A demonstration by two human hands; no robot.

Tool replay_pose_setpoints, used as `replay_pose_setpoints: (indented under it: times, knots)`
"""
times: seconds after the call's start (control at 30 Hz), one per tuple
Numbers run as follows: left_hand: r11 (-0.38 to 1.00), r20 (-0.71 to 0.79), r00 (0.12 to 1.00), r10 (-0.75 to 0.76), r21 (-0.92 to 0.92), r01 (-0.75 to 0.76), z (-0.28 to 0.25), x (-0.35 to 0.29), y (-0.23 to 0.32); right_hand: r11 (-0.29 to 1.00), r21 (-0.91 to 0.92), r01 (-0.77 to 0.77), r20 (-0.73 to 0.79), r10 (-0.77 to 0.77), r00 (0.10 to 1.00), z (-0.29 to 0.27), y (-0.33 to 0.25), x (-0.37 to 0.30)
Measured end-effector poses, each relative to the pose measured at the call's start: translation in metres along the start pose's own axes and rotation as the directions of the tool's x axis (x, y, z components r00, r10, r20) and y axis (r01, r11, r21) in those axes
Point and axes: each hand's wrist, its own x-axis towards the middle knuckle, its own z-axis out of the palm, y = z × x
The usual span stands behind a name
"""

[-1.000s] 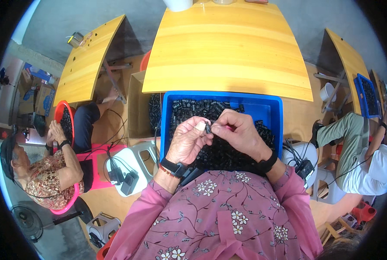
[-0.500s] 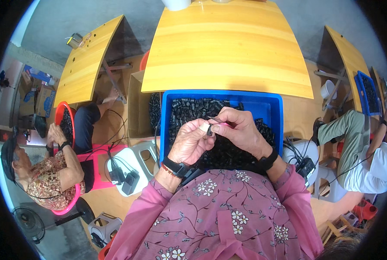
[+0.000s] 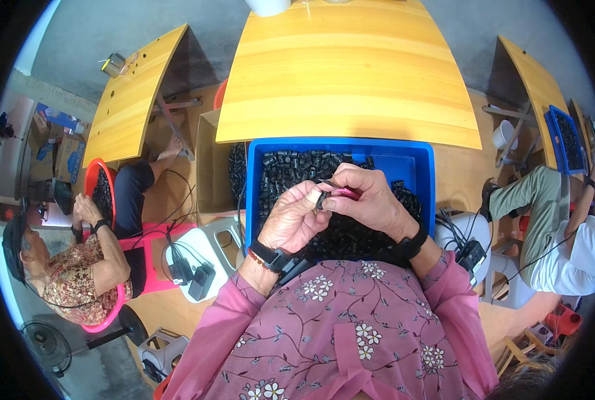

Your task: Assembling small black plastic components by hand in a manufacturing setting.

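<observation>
Black part (image 3: 321, 201): in the head view, a small, stubby, dark piece, pinched at the left hand's fingertips above the heap; its finer shape is too small to tell.
Left hand (image 3: 289, 219): holding the black part between thumb and bent fingers, palm turned inward, wrist angled toward the middle.
Thumb cover (image 3: 313, 196): pale cream, smooth-looking, wrapped about the left thumb's end.
Right hand (image 3: 374, 202): closed around a slim tool, knuckles up, thumb and forefinger meeting beside the black part.
Slim tool (image 3: 348, 193): pink along the grip, with a thin dark end pointing left; whether that end touches the part cannot be told.
Black pieces (image 3: 289, 167): short, mostly cylindrical, slightly glossy, heaped loosely beneath both hands.
Blue tray (image 3: 395, 165): rectangular, smooth, plastic-looking, raised walls around the heap.
Tabletop (image 3: 351, 73): yellow wood grain, streaked crosswise, just beyond the tray.
Forearms: pink-sleeved, slanting inward from below, dark bands (image 3: 412, 245) at both wrists.
</observation>
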Motion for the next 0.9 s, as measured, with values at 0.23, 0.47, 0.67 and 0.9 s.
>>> replay_pose_setpoints:
  times: [0.23, 0.47, 0.67, 0.9]
  knots:
    - [0.999, 0.088, 0.996, -0.023, -0.027, 0.025, -0.007, -0.002, 0.003, 0.995, 0.024, -0.098, -0.095, 0.100, 0.990, 0.000, 0.000, -0.001]
    - [0.976, 0.061, 0.998, -0.005, 0.218, -0.008, -0.009, -0.004, 0.004, 0.983, -0.098, -0.156, -0.101, 0.146, 0.984, -0.002, -0.004, 0.000]
    - [0.998, 0.028, 0.997, -0.065, 0.012, 0.065, -0.001, -0.004, 0.006, 0.997, -0.023, -0.076, -0.148, 0.072, 0.986, 0.003, -0.008, 0.001]
    - [0.998, -0.012, 1.000, -0.028, 0.052, 0.029, 0.002, -0.004, 0.003, 0.997, -0.053, 0.064, -0.108, -0.070, 0.992, 0.002, -0.008, -0.002]
